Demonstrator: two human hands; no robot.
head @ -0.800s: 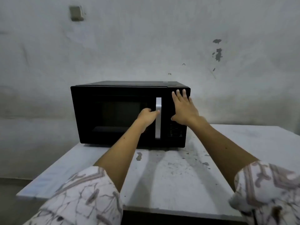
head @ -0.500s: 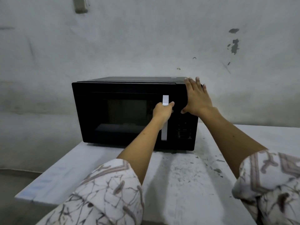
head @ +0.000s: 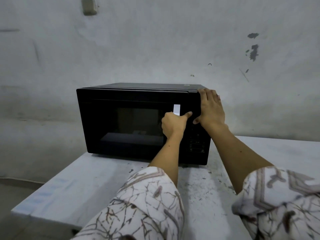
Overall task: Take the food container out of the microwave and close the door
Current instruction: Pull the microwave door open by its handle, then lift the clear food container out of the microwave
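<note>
A black microwave stands on a pale stone table against the wall. Its door looks shut or nearly shut; a thin gap shows along the top edge. My left hand is wrapped around the white vertical door handle, thumb pointing right. My right hand lies flat on the microwave's upper right corner, fingers over the edge above the control panel. Through the dark window something pale shows faintly inside; I cannot tell if it is the food container.
A stained plaster wall rises right behind the microwave, with a small box fitting high up on the left. The table's left edge drops to the floor. Its surface in front of the microwave is speckled with dark marks.
My left hand has closed fully around the handle. My right hand slid from the front panel up to the top right corner. The view has come closer to the microwave.
</note>
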